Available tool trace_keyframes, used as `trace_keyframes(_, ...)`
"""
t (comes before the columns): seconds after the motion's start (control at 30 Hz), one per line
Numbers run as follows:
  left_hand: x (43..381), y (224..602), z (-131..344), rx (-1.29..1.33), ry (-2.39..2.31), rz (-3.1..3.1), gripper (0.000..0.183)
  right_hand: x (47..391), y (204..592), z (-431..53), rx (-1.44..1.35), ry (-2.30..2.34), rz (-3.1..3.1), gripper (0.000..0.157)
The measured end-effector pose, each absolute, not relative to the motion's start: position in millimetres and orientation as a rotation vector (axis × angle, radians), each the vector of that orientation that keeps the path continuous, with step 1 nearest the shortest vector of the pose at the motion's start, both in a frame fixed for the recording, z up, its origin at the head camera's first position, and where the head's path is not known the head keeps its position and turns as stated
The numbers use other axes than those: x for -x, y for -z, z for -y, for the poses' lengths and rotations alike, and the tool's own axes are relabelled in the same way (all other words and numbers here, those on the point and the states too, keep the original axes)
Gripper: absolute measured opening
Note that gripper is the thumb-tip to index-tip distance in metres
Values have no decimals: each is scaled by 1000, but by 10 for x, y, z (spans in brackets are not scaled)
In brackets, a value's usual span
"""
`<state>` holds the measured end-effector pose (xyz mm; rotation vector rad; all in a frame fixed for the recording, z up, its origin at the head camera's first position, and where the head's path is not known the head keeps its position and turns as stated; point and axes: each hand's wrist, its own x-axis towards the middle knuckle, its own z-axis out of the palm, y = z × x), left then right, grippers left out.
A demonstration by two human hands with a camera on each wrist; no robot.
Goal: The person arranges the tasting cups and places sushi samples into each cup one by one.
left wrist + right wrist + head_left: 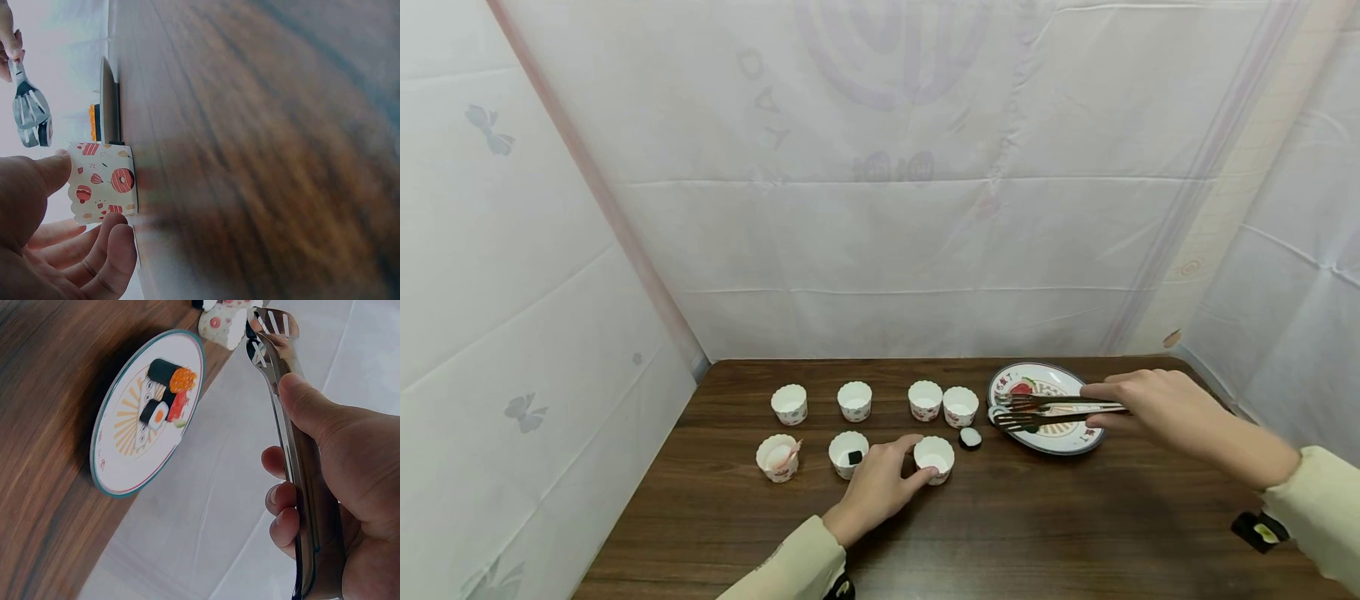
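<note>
- Hands: 2. I have the left hand (877,487) gripping 1 cup (936,455) between thumb and fingers; the cup stands on the table (1000,533), at the right end of the front row.
- The right hand (1168,408) is closed around 1 pair of tongs (307,487). In the head view I see the tongs' 2 ends apart, over the plate.
- Cups: I count 7 in total, 4 in the back row and 3 in front.
- Front left cup (766,459): contains 1 pink piece (792,452), leaning on the rim.
- Front middle cup (839,451): contains 1 black piece (855,457).
- Table: 1 white-topped piece (970,437), black at its side, lies between the gripped cup and the plate.
- Plate (119,478): 1 unit. I count at least 2 rolls (162,373) on it; the exact number I cannot tell.
</note>
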<state>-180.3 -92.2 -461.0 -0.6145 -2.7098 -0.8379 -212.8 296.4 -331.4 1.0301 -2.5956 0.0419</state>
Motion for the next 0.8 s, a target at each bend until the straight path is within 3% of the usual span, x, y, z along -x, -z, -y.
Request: trace_keyframes(0.8, 1811, 4616, 917, 631, 837, 2684, 49, 2168, 3405, -2382, -1247, -102, 2507, 23)
